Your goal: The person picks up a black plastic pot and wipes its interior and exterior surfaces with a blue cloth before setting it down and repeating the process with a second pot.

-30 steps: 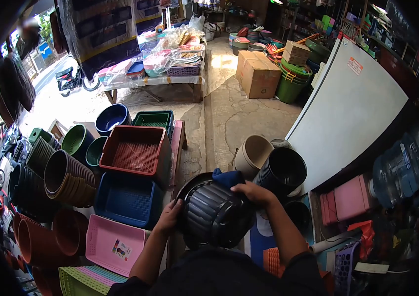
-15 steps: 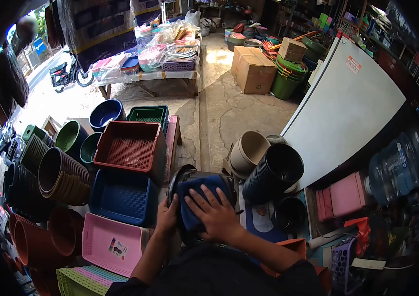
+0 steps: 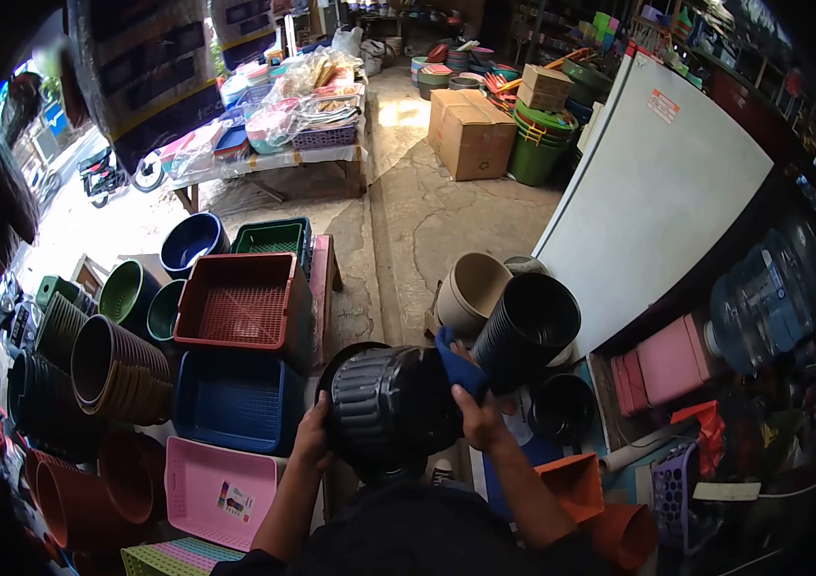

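Note:
A shiny black ribbed plant pot (image 3: 384,401) lies on its side in front of my body, its rim towards the left. My left hand (image 3: 313,434) grips that rim, with the thumb up along its edge. At the pot's other end, my right hand (image 3: 481,419) is closed on a folded blue cloth (image 3: 464,367), its thumb showing and most of its fingers hidden. The cloth is bunched against the pot's right end. Just beyond the right hand leans a stack of black pots (image 3: 535,322).
On the left stand a red basket (image 3: 240,341), a blue basket (image 3: 235,437), a pink basket (image 3: 192,470) and stacked brown pots (image 3: 125,360). Beige pots (image 3: 470,288) and a white fridge-like cabinet (image 3: 653,182) are on the right. A cardboard box (image 3: 470,139) sits farther back.
The pot has turned so its ribbed side shows. My right hand, spread flat on the cloth before, has moved right to the pot's end with the cloth. My left hand stays at the rim.

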Action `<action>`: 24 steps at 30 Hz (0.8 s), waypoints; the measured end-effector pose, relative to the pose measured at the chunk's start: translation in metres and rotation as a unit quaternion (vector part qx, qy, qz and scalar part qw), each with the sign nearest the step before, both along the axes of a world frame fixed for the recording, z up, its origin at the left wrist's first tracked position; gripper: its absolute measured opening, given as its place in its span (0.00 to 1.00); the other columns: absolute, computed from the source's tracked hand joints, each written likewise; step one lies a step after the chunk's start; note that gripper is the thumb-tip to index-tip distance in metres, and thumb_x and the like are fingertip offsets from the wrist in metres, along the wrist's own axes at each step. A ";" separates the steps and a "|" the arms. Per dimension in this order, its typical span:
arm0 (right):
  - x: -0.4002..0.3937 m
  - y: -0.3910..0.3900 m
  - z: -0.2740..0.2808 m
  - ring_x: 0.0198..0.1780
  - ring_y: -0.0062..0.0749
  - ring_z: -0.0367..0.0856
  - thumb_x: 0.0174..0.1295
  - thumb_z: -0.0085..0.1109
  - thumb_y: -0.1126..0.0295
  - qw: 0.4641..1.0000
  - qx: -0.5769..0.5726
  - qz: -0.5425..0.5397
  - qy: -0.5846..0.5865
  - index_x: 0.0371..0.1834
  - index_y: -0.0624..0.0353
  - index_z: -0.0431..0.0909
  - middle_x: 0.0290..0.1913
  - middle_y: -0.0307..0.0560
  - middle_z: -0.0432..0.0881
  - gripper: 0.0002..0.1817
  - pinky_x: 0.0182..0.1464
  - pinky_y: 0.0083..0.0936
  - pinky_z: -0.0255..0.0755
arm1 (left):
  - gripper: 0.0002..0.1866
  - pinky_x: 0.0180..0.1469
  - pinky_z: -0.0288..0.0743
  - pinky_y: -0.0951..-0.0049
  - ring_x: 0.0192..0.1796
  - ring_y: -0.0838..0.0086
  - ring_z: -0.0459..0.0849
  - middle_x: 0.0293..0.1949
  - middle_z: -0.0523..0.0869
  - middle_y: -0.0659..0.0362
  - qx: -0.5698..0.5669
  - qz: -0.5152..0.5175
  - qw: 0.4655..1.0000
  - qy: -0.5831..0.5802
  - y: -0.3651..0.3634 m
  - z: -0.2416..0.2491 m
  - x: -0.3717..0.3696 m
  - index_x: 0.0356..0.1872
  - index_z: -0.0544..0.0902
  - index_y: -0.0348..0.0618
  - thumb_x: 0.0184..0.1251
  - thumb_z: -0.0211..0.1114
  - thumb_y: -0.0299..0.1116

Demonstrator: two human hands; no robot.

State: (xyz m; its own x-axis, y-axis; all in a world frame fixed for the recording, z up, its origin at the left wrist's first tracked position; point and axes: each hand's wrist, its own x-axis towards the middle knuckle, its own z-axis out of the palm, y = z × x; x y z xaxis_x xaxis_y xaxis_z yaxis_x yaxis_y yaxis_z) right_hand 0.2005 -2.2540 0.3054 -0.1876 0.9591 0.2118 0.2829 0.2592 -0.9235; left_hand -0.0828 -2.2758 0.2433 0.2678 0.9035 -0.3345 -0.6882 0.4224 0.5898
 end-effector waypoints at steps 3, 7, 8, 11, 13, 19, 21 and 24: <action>-0.016 -0.005 0.026 0.78 0.54 0.45 0.61 0.49 0.65 0.989 0.067 0.021 -0.131 0.77 0.51 0.52 0.78 0.52 0.49 0.38 0.76 0.46 0.36 | 0.29 0.61 0.75 0.58 0.57 0.59 0.81 0.56 0.80 0.45 -0.021 0.014 0.998 0.051 -0.002 -0.005 0.017 0.61 0.70 0.32 0.76 0.48 0.50; -0.026 -0.020 0.037 0.79 0.53 0.41 0.52 0.55 0.60 0.958 0.127 0.100 -0.236 0.77 0.37 0.54 0.79 0.43 0.48 0.44 0.74 0.58 0.36 | 0.29 0.62 0.74 0.57 0.57 0.58 0.81 0.57 0.79 0.45 -0.012 0.012 1.000 0.024 0.001 -0.012 0.012 0.61 0.70 0.31 0.76 0.48 0.50; -0.026 -0.026 0.035 0.79 0.53 0.41 0.52 0.55 0.60 0.959 0.125 0.096 -0.234 0.77 0.37 0.54 0.79 0.43 0.48 0.44 0.74 0.58 0.36 | 0.30 0.64 0.71 0.54 0.60 0.56 0.79 0.59 0.78 0.45 0.000 0.008 1.000 0.007 0.001 -0.010 0.009 0.63 0.68 0.33 0.77 0.45 0.52; -0.019 -0.051 0.018 0.79 0.52 0.42 0.37 0.59 0.54 0.921 0.169 0.186 -0.298 0.77 0.34 0.55 0.79 0.44 0.48 0.53 0.75 0.57 0.39 | 0.32 0.67 0.67 0.51 0.63 0.54 0.76 0.62 0.75 0.45 0.008 0.004 0.999 -0.040 0.005 -0.006 0.001 0.66 0.66 0.36 0.77 0.42 0.55; -0.011 -0.060 0.010 0.79 0.51 0.45 0.38 0.59 0.56 0.929 0.173 0.166 -0.281 0.76 0.38 0.57 0.78 0.44 0.52 0.51 0.75 0.54 0.39 | 0.32 0.68 0.66 0.50 0.63 0.54 0.76 0.62 0.75 0.46 -0.003 -0.001 0.998 -0.061 0.009 -0.002 -0.004 0.66 0.67 0.38 0.76 0.42 0.56; 0.012 -0.045 -0.026 0.73 0.48 0.59 0.50 0.55 0.64 0.989 0.098 -0.076 -0.084 0.67 0.59 0.68 0.68 0.53 0.69 0.36 0.74 0.40 0.47 | 0.29 0.65 0.69 0.54 0.60 0.57 0.79 0.58 0.80 0.46 -0.046 -0.067 0.995 -0.059 0.014 -0.014 -0.006 0.62 0.71 0.36 0.76 0.46 0.53; 0.017 -0.049 -0.052 0.70 0.47 0.67 0.55 0.54 0.65 0.982 0.088 -0.167 -0.013 0.64 0.65 0.70 0.64 0.57 0.74 0.31 0.72 0.35 0.53 | 0.29 0.65 0.70 0.54 0.59 0.57 0.80 0.57 0.80 0.47 -0.058 -0.087 0.993 -0.058 0.014 -0.019 -0.005 0.62 0.72 0.36 0.76 0.46 0.53; 0.020 -0.084 -0.074 0.59 0.41 0.74 0.63 0.51 0.63 0.856 -0.227 -0.381 0.264 0.58 0.69 0.72 0.55 0.58 0.78 0.24 0.63 0.30 0.64 | 0.28 0.63 0.71 0.55 0.57 0.58 0.81 0.56 0.81 0.47 -0.077 -0.117 0.989 -0.046 0.010 -0.023 0.007 0.61 0.73 0.36 0.77 0.46 0.52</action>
State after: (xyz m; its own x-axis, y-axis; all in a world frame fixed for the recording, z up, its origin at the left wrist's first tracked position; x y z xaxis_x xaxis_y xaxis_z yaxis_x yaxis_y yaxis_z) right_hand 0.2209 -2.3383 0.2315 0.5371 0.7660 -0.3532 -0.2777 -0.2348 -0.9315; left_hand -0.0763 -2.2659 0.2202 0.4992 0.7537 -0.4275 -0.6089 0.6562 0.4457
